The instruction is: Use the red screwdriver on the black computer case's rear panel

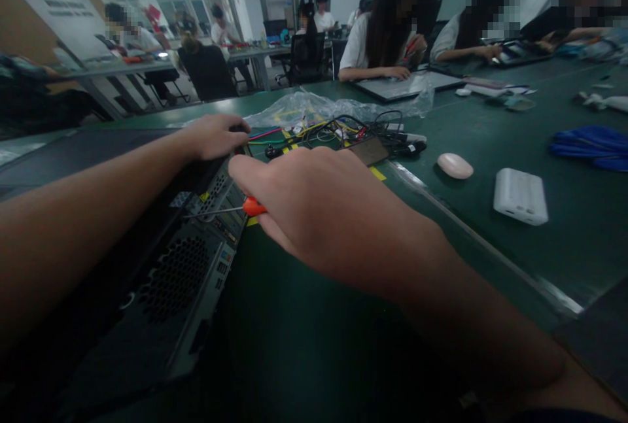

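A black desktop computer case (171,272) lies on the green table at the left, its rear panel with vent holes and ports facing me. My right hand (314,207) is closed around a screwdriver (252,206) with an orange handle. Its thin metal shaft points left, and the tip is at the rear panel near a small pale label. At the far corner of the case rests my left hand (218,136), its fingers bent over the edge. Whether those fingers press on the case or hold something small cannot be made out.
Beyond my hands lie a tangle of cables (338,129) and clear plastic wrapping (333,106). To the right are a pale pink oval object (455,166), a white box-shaped device (520,195) and a blue bundle (589,146). Across the table people work, one at a flat panel (392,86).
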Available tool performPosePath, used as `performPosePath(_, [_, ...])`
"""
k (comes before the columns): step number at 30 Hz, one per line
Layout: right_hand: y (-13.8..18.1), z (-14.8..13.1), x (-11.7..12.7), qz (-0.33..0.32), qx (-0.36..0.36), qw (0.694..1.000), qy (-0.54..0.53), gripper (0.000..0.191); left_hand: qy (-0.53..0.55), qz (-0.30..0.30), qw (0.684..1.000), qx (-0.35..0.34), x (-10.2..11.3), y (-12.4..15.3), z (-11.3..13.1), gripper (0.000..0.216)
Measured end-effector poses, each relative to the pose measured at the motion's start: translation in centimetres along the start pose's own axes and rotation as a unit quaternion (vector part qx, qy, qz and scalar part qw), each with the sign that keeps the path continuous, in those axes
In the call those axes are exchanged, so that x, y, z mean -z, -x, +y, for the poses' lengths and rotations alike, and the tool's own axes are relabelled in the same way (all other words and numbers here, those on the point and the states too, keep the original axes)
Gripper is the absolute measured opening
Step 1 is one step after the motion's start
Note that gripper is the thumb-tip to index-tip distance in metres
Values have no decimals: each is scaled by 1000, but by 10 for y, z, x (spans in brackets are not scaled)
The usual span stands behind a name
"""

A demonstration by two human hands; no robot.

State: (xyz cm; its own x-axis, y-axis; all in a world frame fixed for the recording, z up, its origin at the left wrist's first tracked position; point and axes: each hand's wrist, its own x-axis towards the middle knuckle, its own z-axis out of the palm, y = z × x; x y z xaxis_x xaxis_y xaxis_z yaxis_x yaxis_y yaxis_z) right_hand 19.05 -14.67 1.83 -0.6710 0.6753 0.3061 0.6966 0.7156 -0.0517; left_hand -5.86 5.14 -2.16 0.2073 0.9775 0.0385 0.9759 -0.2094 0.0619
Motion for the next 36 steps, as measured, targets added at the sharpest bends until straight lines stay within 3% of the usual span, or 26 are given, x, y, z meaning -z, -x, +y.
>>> performPosePath(29, [-1, 2, 2, -17, 1, 1000, -9, 36, 6, 1, 1000, -3, -1, 0, -1, 67])
performPosePath(36, [0, 0, 3, 5, 1, 1000, 7, 32, -5, 2, 1000, -9, 1, 3, 3, 68])
